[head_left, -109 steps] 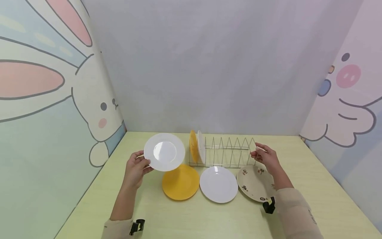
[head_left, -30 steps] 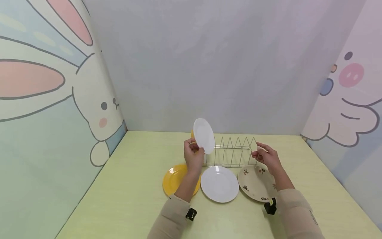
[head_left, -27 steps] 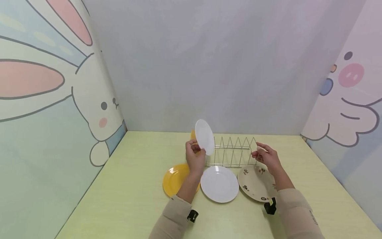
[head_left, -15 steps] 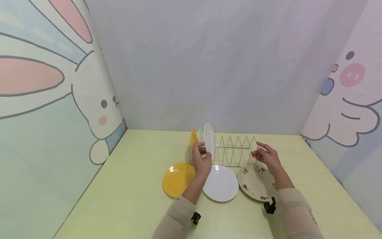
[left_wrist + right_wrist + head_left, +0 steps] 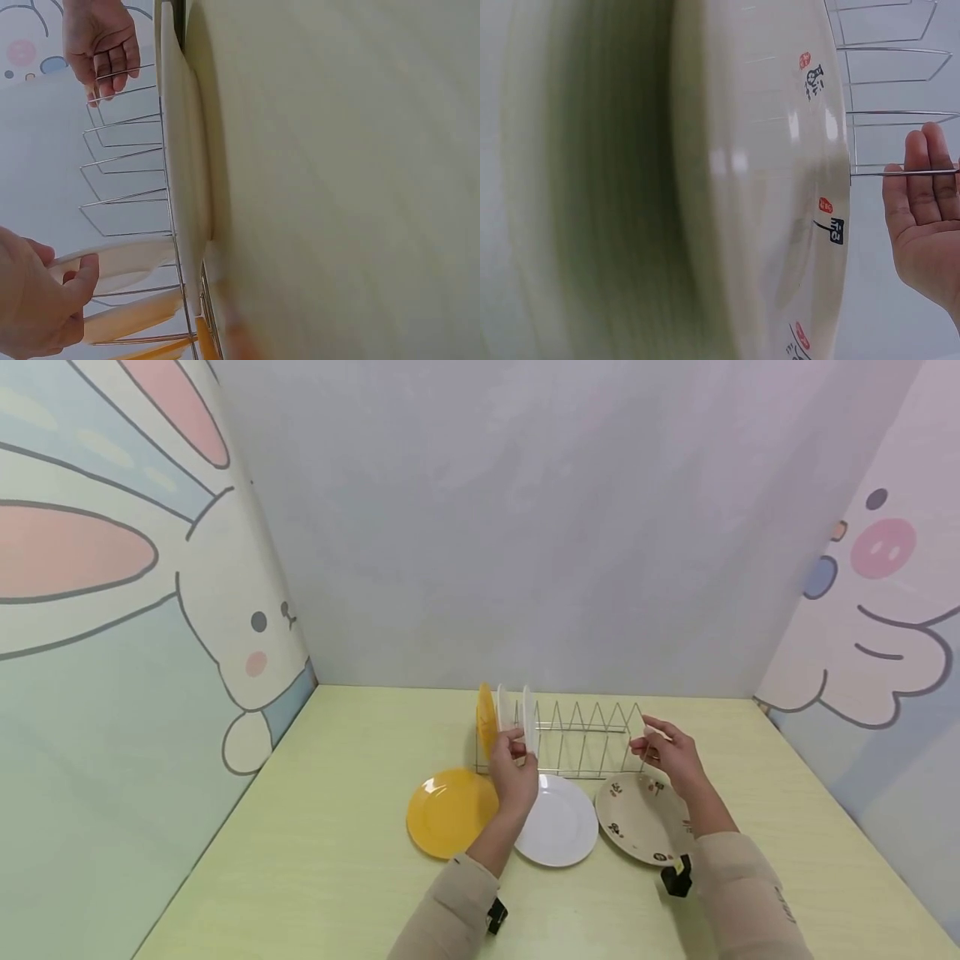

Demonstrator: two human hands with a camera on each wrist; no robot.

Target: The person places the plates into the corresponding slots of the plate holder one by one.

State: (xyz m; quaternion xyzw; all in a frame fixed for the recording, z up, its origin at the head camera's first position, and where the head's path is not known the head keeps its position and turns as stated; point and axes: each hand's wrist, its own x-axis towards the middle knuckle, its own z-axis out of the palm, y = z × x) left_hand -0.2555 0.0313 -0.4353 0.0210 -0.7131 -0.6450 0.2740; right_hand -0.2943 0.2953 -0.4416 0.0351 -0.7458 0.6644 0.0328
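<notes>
My left hand pinches the near edge of a white plate, which stands nearly upright between the wires of a metal dish rack. In the left wrist view, the thumb and fingers hold this plate at its rim. Left of it in the rack stand another white plate and an orange plate. My right hand holds the rack's right end wire; the right wrist view shows its fingers behind that wire.
In front of the rack, an orange plate, a white plate and a beige plate with small printed motifs lie in a row on the pale table. A grey wall rises behind; cartoon-printed panels flank both sides.
From the left, my left hand has carried the white plate over to the rack, turned it upright and lowered it between the wires. My right hand has stayed at the rack's end.
</notes>
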